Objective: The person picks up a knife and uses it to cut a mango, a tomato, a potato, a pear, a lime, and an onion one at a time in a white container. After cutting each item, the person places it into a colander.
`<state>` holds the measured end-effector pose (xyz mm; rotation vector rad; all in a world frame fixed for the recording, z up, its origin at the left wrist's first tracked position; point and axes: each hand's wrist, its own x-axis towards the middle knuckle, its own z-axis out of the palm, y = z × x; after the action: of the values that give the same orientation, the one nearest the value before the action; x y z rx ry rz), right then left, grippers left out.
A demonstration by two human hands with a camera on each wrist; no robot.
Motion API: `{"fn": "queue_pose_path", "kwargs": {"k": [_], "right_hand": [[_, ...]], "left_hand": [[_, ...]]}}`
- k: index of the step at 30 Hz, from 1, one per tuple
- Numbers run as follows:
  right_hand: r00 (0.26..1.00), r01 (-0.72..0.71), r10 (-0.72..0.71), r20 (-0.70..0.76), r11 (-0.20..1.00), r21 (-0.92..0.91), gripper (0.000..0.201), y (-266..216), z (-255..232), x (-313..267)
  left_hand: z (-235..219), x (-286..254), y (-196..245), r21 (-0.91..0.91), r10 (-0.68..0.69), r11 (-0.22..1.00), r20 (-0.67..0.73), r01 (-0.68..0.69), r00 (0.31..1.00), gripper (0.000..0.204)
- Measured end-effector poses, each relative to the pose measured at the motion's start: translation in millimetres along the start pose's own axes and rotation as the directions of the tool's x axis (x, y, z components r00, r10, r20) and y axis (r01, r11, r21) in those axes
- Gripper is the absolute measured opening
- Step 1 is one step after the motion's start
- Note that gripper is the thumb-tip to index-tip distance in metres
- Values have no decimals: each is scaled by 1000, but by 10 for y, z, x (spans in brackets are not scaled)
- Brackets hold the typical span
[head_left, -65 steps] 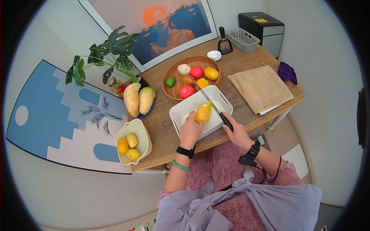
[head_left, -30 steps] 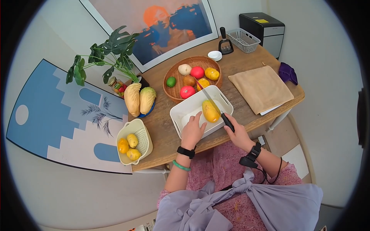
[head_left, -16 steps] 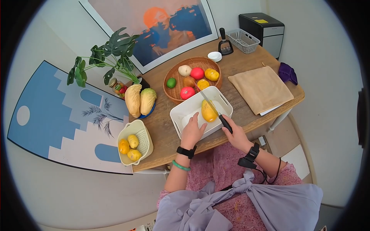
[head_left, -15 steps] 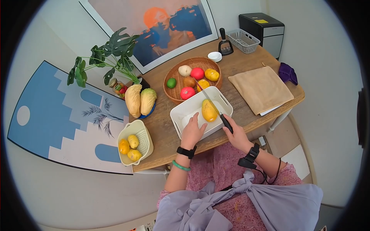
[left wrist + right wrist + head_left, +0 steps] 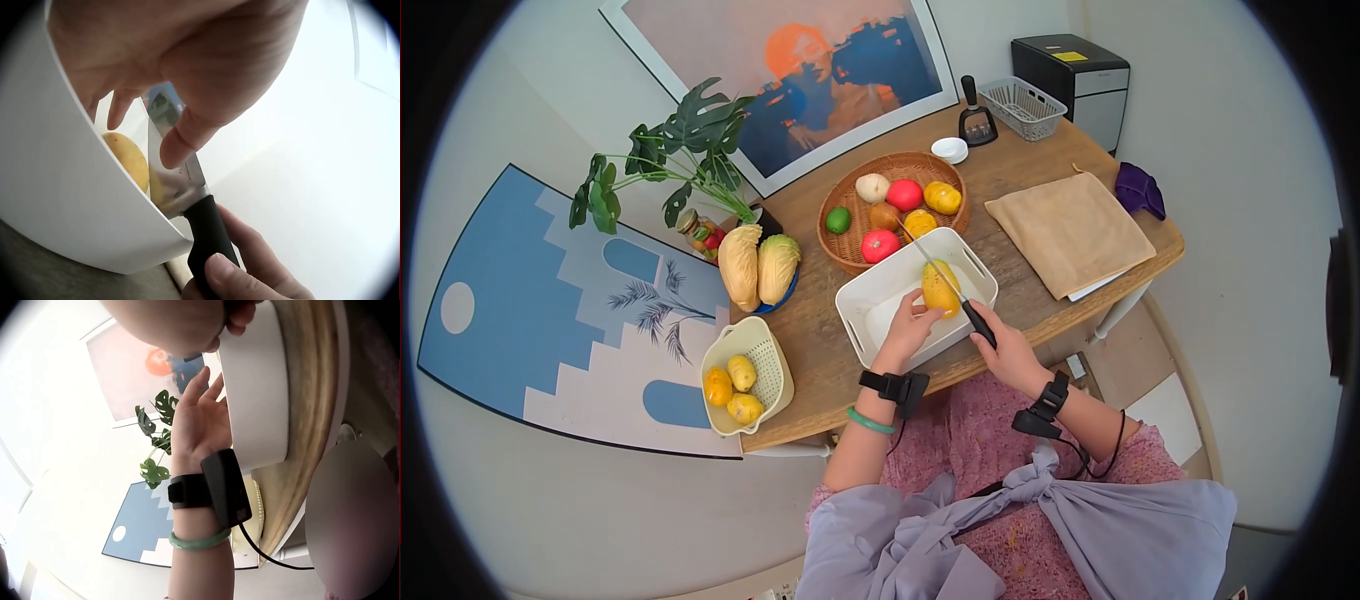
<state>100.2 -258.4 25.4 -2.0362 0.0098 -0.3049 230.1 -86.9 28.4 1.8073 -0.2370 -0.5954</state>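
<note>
Head view: within the white tub (image 5: pixel 874 311), the yellow fruit (image 5: pixel 940 287) pointed away from us, right of our nearer left hand (image 5: pixel 908 331), fingers open; our right hand (image 5: pixel 1011 356) gripped the knife (image 5: pixel 977 321).

My head view looks down from high over the brown wooden surface (image 5: pixel 812 335). My left wrist view peeks from very near, past the left hand (image 5: pixel 181 62), at the white plastic tub (image 5: pixel 81 194). My right wrist view faces sideways. All three show the tub.
</note>
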Motion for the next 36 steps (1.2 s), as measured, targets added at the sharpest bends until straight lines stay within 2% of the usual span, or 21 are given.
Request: {"fn": "queue_pose_path", "kwargs": {"k": [2, 4, 8, 10, 11, 14, 17, 19, 22, 26, 28, 32, 34, 36], "right_hand": [[1000, -16, 16, 24, 1000, -4, 53, 3, -12, -6], [997, 77, -77, -10, 997, 0, 54, 56, 21, -12], [996, 91, -91, -6, 996, 20, 54, 79, 58, -1], [998, 66, -66, 11, 997, 35, 54, 81, 65, 4], [998, 63, -64, 8, 997, 36, 54, 86, 64, 7], [996, 92, -93, 8, 995, 40, 53, 111, 56, 8], [995, 103, -104, 6, 993, 60, 51, 81, 40, 32], [1000, 2, -4, 24, 996, 90, 51, -4, -10, 16], [997, -33, 28, 67, 997, 75, 50, 1, -48, 26], [999, 3, -7, 40, 997, 81, 50, 71, -27, -4], [999, 45, -45, -8, 995, 83, 50, 105, -20, -19], [999, 1, -3, 36, 999, 51, 50, 80, -60, -17], [998, -4, 2, 57, 999, 33, 50, 80, -47, -26], [999, 12, -13, 49, 999, 32, 50, 47, -33, -37]], "left_hand": [[18, -32, -6, -39, -18, 999, -36, 17, 999, 75], [9, -67, -24, -95, -51, 994, -58, 45, 997, 78], [7, -121, -15, -82, -57, 995, -69, 51, 996, 78], [3, -143, -12, -104, -58, 994, -155, 42, 986, 77], [-8, -143, -4, -101, -59, 994, -152, 44, 987, 77], [-23, -144, -28, -41, -63, 998, -179, 56, 982, 75], [-22, -121, -74, 52, -6, 998, -224, 18, 974, 73], [-6, -121, -85, 82, 7, 997, -203, 10, 979, 71], [16, -96, -122, 98, 37, 995, -210, -17, 977, 70], [22, -46, -221, 153, 83, 987, -228, -49, 970, 69], [13, 20, -320, 244, 158, 965, -261, -93, 952, 69], [27, 37, -290, 249, 154, 965, -282, -83, 947, 72], [67, 28, -220, 223, 110, 974, -376, -25, 920, 79], [72, 125, -282, 203, 99, 979, -383, -21, 918, 82]]}}
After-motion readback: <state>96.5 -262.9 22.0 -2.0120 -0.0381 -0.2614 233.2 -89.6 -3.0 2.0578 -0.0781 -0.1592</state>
